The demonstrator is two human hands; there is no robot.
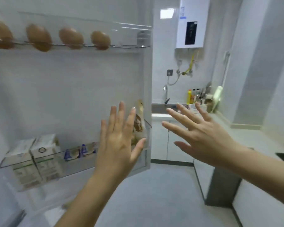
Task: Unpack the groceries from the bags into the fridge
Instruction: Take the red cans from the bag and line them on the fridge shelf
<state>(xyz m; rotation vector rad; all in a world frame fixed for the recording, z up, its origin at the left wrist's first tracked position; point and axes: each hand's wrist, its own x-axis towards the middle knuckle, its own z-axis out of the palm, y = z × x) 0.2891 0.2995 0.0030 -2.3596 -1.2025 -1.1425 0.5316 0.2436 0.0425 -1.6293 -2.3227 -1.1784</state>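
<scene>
The open fridge door (72, 89) fills the left of the head view, inner side toward me. Several brown eggs (71, 38) sit in its top rack. The lower clear door shelf (72, 158) holds two white-green cartons (38, 158), small blue-capped bottles (83, 150) and a brown packet (138, 122) at its right end. My left hand (118, 141) is raised flat with fingers spread, right in front of that shelf's right end. My right hand (201, 133) is also spread and holds nothing, just past the door's edge. No bags are in view.
Beyond the door, a kitchen counter (236, 133) runs along the right with a sink and tap (165, 94), bottles (191, 95) and a white water heater (191, 23) on the wall. Grey floor (154, 194) lies below my arms.
</scene>
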